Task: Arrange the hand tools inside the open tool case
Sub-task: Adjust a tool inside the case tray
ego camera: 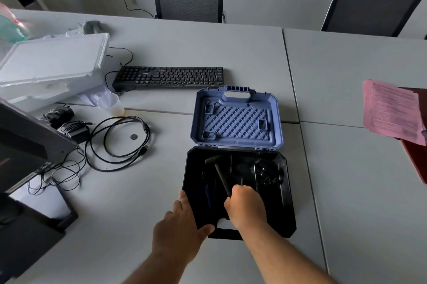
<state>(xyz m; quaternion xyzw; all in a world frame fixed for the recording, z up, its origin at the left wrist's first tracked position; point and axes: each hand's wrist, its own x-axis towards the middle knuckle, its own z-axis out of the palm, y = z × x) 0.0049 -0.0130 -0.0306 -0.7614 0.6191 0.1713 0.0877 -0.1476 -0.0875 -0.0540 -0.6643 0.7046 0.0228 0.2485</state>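
Note:
An open tool case lies in front of me, its blue lid [235,117] folded back flat and its black tray [287,209] nearest me. A dark hammer [218,168] rests inside the tray, head toward the hinge and handle slanting toward me. My right hand [245,205] is closed around the lower end of that handle, inside the tray. My left hand [182,226] grips the tray's near-left edge, thumb over the rim. Other dark tools [265,170] sit in the tray's right half, hard to tell apart.
A black keyboard [169,77] lies beyond the lid. Coiled black cables [117,145], a coin [133,137], a power adapter [74,132] and a plastic cup [111,103] are at left, with foam packing [53,62] behind. Pink papers [392,110] lie at right. Two chairs stand behind the table.

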